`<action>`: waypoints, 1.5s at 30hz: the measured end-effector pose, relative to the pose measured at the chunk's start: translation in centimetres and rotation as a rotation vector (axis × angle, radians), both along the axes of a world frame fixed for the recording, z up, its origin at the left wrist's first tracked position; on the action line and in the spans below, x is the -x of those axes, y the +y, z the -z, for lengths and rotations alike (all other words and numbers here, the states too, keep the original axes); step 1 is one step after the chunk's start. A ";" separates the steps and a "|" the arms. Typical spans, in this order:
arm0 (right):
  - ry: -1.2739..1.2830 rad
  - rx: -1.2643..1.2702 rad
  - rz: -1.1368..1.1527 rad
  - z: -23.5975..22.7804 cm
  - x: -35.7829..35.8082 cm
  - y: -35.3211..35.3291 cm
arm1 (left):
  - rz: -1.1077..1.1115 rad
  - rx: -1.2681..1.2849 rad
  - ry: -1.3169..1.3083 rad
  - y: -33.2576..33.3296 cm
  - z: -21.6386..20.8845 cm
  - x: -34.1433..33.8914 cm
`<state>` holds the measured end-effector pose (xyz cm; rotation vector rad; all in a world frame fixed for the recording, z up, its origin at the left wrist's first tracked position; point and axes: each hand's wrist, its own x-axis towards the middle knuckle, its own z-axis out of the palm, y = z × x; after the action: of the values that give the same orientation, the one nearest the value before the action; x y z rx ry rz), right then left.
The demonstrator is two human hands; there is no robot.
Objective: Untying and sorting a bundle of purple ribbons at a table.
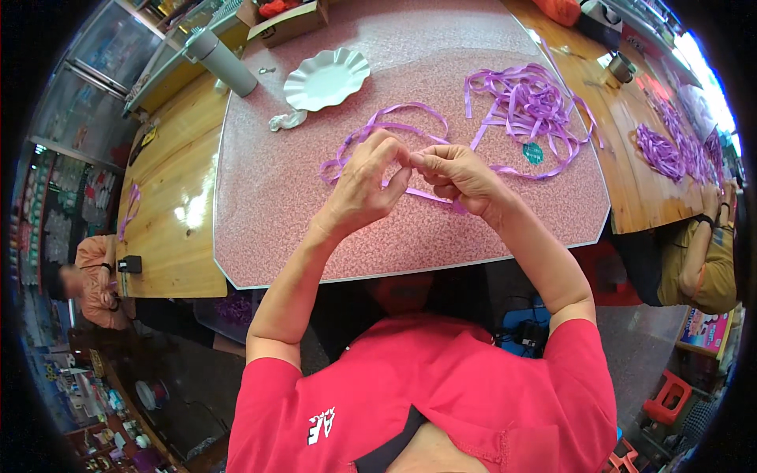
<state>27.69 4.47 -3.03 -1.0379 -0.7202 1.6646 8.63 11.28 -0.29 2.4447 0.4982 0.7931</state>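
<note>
My left hand (365, 183) and my right hand (464, 175) meet fingertip to fingertip above the pink speckled tabletop (276, 205). Thumb and index finger are pinched together on each, and the right hand's other fingers curl in. Whatever sits between the fingertips is too small to make out. A loose loop of purple ribbon (410, 106) lies behind and under the hands, and a strip of it shows just below my right palm. Beyond my right hand is a tangled heap of the same purple ribbon (528, 98), with one strand trailing back toward the hands.
A white scalloped plate (327, 80) lies at the far left, near a crumpled white wrapper (287, 121) and a grey tumbler (223, 63). A green round piece (533, 152) is by the ribbon heap. People sit at wooden tables on both sides, the right one (662, 169) holding more ribbon.
</note>
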 end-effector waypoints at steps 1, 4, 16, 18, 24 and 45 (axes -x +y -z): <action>0.048 0.022 0.001 0.1 0.0 -0.1 | -0.013 0.024 -0.044 -0.2 0.0 0.0; 0.084 -0.019 0.056 -0.1 0.4 -0.2 | -0.024 0.073 -0.102 0.3 0.8 0.0; -0.329 -0.395 0.271 -0.3 1.8 0.0 | 0.045 0.992 -0.246 1.0 2.9 0.3; -0.403 -0.454 0.270 0.1 1.8 0.1 | 0.080 1.086 -0.278 1.4 3.1 0.3; -0.956 -0.821 0.288 -0.7 1.2 0.0 | 0.119 1.349 -0.501 1.0 2.5 -0.4; -0.468 -0.470 0.374 0.8 1.0 1.1 | -0.052 1.077 -0.683 -0.4 4.6 -3.1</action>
<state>26.66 5.61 -3.83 -1.1381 -1.0817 0.8767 11.71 10.89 -4.90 1.1009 0.5187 0.9673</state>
